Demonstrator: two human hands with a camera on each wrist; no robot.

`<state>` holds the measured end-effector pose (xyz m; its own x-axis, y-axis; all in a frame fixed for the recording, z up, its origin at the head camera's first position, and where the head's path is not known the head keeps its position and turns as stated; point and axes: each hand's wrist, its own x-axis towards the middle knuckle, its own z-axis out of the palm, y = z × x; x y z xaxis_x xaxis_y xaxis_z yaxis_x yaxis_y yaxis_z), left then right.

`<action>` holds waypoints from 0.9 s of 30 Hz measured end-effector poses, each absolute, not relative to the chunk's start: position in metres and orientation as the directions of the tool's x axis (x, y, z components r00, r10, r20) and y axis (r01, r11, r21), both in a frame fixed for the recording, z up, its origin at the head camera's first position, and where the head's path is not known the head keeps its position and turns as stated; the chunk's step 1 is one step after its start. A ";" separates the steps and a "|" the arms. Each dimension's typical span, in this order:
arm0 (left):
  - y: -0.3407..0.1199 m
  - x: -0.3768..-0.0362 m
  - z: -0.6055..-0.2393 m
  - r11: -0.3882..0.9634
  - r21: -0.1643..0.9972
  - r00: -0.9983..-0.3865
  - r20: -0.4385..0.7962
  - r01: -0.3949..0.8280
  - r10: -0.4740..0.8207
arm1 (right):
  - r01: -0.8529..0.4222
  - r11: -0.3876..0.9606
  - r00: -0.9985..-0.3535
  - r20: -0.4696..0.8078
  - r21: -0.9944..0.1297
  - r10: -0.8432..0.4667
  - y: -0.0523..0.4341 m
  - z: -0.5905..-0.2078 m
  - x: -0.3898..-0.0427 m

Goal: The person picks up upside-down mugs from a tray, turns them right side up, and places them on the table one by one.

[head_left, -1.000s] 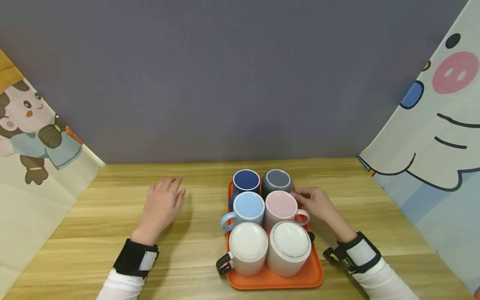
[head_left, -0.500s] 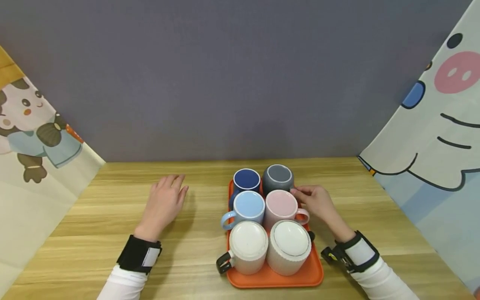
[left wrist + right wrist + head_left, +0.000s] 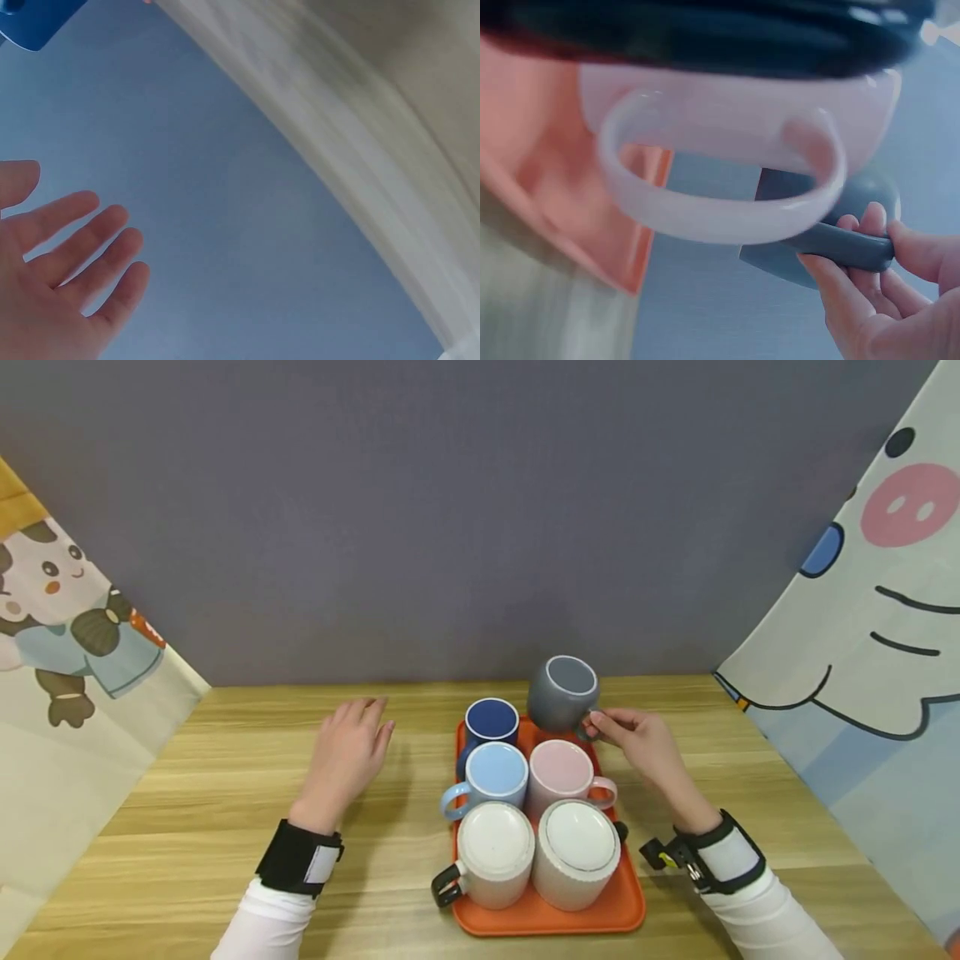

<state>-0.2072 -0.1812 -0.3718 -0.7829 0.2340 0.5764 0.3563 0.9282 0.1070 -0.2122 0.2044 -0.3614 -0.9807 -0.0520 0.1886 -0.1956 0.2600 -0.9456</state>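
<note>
A person's right hand grips the handle of an upside-down grey mug at the far right corner of an orange tray, beyond a pink mug. The left hand, its fingers spread and relaxed, is over the wooden worktop to the tray's left.

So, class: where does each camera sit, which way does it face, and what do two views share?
Head: on the person's head, facing forward and down at the orange tray; left hand, right hand, sleeves show.
Left wrist: worn there, facing past palm and fingers toward the blue-gray backdrop.
Right wrist: worn there, facing the pink mug; beyond, fingers pinch the handle of the gray mug.
Head and right wrist share these two mugs, tray and right hand.
</note>
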 end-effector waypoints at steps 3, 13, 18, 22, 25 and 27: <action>-0.174 -0.208 -0.369 0.923 0.117 -0.774 0.589 0.367 0.233 | -0.256 0.088 -0.965 0.250 -0.963 -0.077 0.213 -0.371 -0.221; -0.149 -0.213 -0.357 0.880 0.169 -0.727 0.642 0.444 0.244 | -0.154 -0.125 -0.985 0.162 -0.980 -0.054 0.207 -0.333 -0.205; -0.136 -0.216 -0.354 0.857 0.189 -0.699 0.673 0.479 0.242 | -0.113 -0.243 -0.987 0.136 -0.963 -0.083 0.207 -0.322 -0.202; -0.125 -0.218 -0.351 0.836 0.208 -0.680 0.692 0.508 0.241 | -0.088 -0.263 -0.988 0.118 -0.961 -0.098 0.208 -0.318 -0.203; -0.117 -0.219 -0.348 0.820 0.222 -0.671 0.702 0.527 0.241 | -0.069 -0.299 -0.987 0.108 -0.952 -0.116 0.207 -0.316 -0.204; -0.112 -0.220 -0.346 0.811 0.227 -0.663 0.709 0.539 0.241 | -0.057 -0.319 -0.986 0.103 -0.946 -0.131 0.206 -0.315 -0.204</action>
